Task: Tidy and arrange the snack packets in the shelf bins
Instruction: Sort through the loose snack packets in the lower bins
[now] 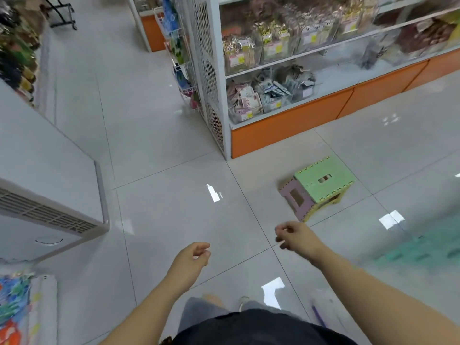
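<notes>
Hands empty, loosely curled: left hand (pixel 191 257), right hand (pixel 293 236); stool (pixel 321 185) mid-right, probably for reaching shelf bins (pixel 242 113) upper right.

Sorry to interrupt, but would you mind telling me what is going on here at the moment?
A person stands in a shop aisle near the shelf bins of snack packets. The left hand and right hand are loosely curled over the floor, holding nothing. A folding stool sits on the floor nearby.
</notes>
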Tool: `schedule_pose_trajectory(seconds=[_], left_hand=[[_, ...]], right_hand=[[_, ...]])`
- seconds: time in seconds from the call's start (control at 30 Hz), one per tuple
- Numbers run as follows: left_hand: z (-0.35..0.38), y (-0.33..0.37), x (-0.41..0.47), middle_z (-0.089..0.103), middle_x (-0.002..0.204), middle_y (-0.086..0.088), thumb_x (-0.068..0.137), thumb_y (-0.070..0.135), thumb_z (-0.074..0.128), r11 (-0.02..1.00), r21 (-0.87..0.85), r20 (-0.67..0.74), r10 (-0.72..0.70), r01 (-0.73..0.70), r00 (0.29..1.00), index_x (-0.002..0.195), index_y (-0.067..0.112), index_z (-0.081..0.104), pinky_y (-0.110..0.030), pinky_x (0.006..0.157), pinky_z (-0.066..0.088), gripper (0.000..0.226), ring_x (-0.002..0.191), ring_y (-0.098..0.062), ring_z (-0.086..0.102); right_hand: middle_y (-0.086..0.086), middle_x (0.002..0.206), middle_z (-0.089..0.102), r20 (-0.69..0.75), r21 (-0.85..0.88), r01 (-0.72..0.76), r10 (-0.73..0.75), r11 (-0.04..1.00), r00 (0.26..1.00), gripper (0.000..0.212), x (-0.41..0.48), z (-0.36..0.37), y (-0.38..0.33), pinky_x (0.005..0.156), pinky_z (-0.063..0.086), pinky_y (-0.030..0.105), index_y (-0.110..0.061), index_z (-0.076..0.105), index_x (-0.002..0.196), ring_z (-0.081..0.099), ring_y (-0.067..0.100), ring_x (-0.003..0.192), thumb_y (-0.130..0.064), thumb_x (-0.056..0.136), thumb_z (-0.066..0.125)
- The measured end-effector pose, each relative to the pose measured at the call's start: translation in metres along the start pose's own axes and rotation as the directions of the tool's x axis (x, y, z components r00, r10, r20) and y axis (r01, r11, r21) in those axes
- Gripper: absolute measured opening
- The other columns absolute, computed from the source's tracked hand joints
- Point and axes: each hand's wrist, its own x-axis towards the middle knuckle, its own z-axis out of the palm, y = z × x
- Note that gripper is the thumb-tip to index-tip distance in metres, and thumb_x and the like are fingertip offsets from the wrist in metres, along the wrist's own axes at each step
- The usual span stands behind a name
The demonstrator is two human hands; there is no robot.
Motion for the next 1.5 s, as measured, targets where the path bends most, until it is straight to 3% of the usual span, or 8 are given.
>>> schedule_pose_trajectory(seconds=[0.17, 0.27, 0.53, 0.83, 1.1, 1.23, 1.37, 1.5], left_hand=[[-0.038, 0.014, 0.058, 0.058, 0.113, 0.004, 0.097, 0.024, 0.050, 0.998, 0.004, -0.026, -0.057, 0.057, 0.998, 0.116, 0.025, 0.053, -0.018, 0.072, 0.039, 0.020, 0.095, -0.007, 0.060], [-0.058, 0.037, 0.104, 0.058, 0.110, 0.004, 0.097, 0.024, 0.050, 0.998, 0.025, -0.011, -0.060, 0.060, 0.998, 0.117, 0.024, 0.054, -0.023, 0.081, 0.038, 0.021, 0.095, -0.007, 0.059], [-0.069, 0.166, 0.237, 0.057, 0.113, 0.003, 0.098, 0.021, 0.048, 0.978, 0.168, 0.205, 0.085, -0.121, 0.975, 0.124, 0.019, 0.054, -0.005, 0.066, 0.036, 0.026, 0.096, -0.009, 0.058], [-0.004, 0.319, 0.350, 0.058, 0.113, 0.002, 0.097, 0.019, 0.050, 0.942, 0.206, 0.395, 0.167, -0.264, 0.903, 0.121, 0.017, 0.056, -0.004, 0.065, 0.038, 0.025, 0.097, -0.012, 0.060], [0.035, 0.419, 0.425, 0.057, 0.114, 0.003, 0.097, 0.022, 0.051, 0.946, 0.194, 0.389, 0.170, -0.261, 0.905, 0.114, 0.026, 0.055, -0.013, 0.071, 0.040, 0.018, 0.101, -0.013, 0.061], [0.037, 0.462, 0.459, 0.058, 0.114, 0.005, 0.097, 0.023, 0.051, 0.947, 0.170, 0.360, 0.198, -0.272, 0.912, 0.109, 0.031, 0.055, -0.017, 0.074, 0.043, 0.015, 0.095, -0.008, 0.062], [0.035, 0.509, 0.500, 0.058, 0.111, 0.002, 0.096, 0.014, 0.052, 0.953, 0.127, 0.310, 0.227, -0.277, 0.923, 0.107, 0.024, 0.054, -0.010, 0.066, 0.042, 0.014, 0.093, -0.010, 0.061], [0.041, 0.560, 0.543, 0.057, 0.109, 0.005, 0.097, 0.016, 0.050, 0.937, 0.146, 0.319, 0.259, -0.317, 0.912, 0.113, 0.022, 0.054, -0.018, 0.074, 0.042, 0.018, 0.101, -0.012, 0.057]], right_hand=[[0.006, 0.081, 0.064, -0.036, 0.046, 0.068, -0.066, 0.997, 0.997, 0.008, 0.063, -0.021, -0.064, 0.054, 0.044, 0.013, -0.010, 0.061, 0.092, 0.058, 0.014, 0.062, -0.013, 0.094, 0.054], [0.008, 0.084, 0.064, -0.051, 0.036, 0.024, -0.022, 0.999, 0.998, 0.009, 0.095, -0.028, -0.080, 0.056, 0.044, 0.015, -0.008, 0.060, 0.093, 0.057, 0.014, 0.063, -0.012, 0.094, 0.053], [0.007, 0.082, 0.065, -0.133, 0.104, -0.154, 0.168, 0.982, 0.977, 0.008, 0.156, -0.060, -0.098, 0.062, 0.045, 0.021, -0.011, 0.061, 0.091, 0.059, 0.016, 0.064, -0.014, 0.094, 0.054], [0.009, 0.086, 0.065, -0.216, 0.263, -0.298, 0.357, 0.917, 0.909, 0.010, 0.214, -0.140, -0.095, 0.061, 0.046, 0.019, -0.010, 0.061, 0.095, 0.057, 0.016, 0.065, -0.013, 0.094, 0.052], [0.006, 0.082, 0.065, -0.271, 0.264, -0.187, 0.259, 0.946, 0.927, 0.010, 0.309, -0.259, -0.155, 0.067, 0.047, 0.026, -0.010, 0.062, 0.091, 0.058, 0.017, 0.064, -0.012, 0.093, 0.052], [0.006, 0.075, 0.059, -0.332, 0.387, -0.005, 0.144, 0.922, 0.932, 0.013, 0.355, -0.314, -0.214, 0.053, 0.046, 0.014, -0.004, 0.062, 0.089, 0.054, 0.014, 0.062, -0.001, 0.092, 0.050], [0.005, 0.081, 0.062, -0.340, 0.434, 0.108, 0.052, 0.895, 0.939, 0.010, 0.399, -0.359, -0.262, 0.067, 0.050, 0.021, -0.010, 0.061, 0.092, 0.058, 0.015, 0.065, -0.008, 0.095, 0.052], [0.006, 0.081, 0.063, -0.358, 0.430, 0.114, 0.053, 0.895, 0.932, 0.015, 0.443, -0.392, -0.286, 0.072, 0.049, 0.026, -0.015, 0.061, 0.084, 0.059, 0.013, 0.062, -0.008, 0.094, 0.052]])
